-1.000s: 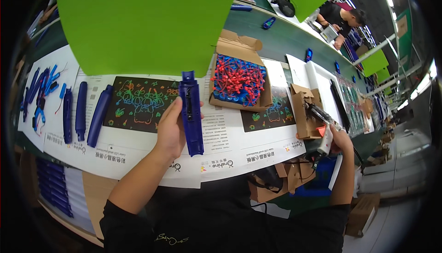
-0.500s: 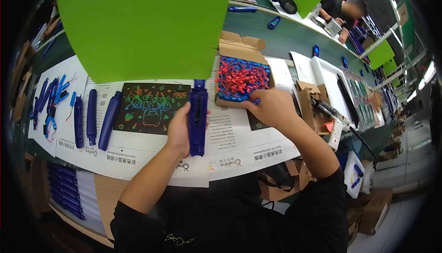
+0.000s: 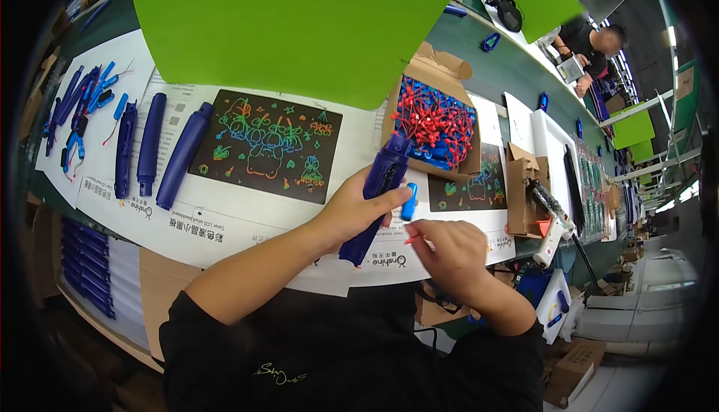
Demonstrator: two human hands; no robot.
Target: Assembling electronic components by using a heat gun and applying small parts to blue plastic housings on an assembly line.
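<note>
My left hand (image 3: pixel 355 204) is wrapped round a long dark-blue plastic housing (image 3: pixel 385 174), held tilted above the papers with its hollow side showing. By my left thumb tip is a small light-blue cylindrical battery (image 3: pixel 409 203); whether the thumb touches it is unclear. My right hand (image 3: pixel 454 260) is closed in a pinch just below the battery, with a bit of red wire or plug (image 3: pixel 413 239) at its fingertips. Behind the housing stands an open cardboard box (image 3: pixel 470 170) full of blue batteries with red leads (image 3: pixel 436 121).
Dark-blue shells (image 3: pixel 185 154) and loose batteries (image 3: pixel 97 97) lie at the left. Two dark sheets with colourful drawings (image 3: pixel 262 146) rest on the papers. A green panel (image 3: pixel 284 22) rises behind. At right are a glue gun (image 3: pixel 556 241) and a white tray (image 3: pixel 545 131); a person works beyond.
My right hand has left the box and come down nearer me, with a battery now beside the housing. My left hand has tilted the housing, and the view has turned.
</note>
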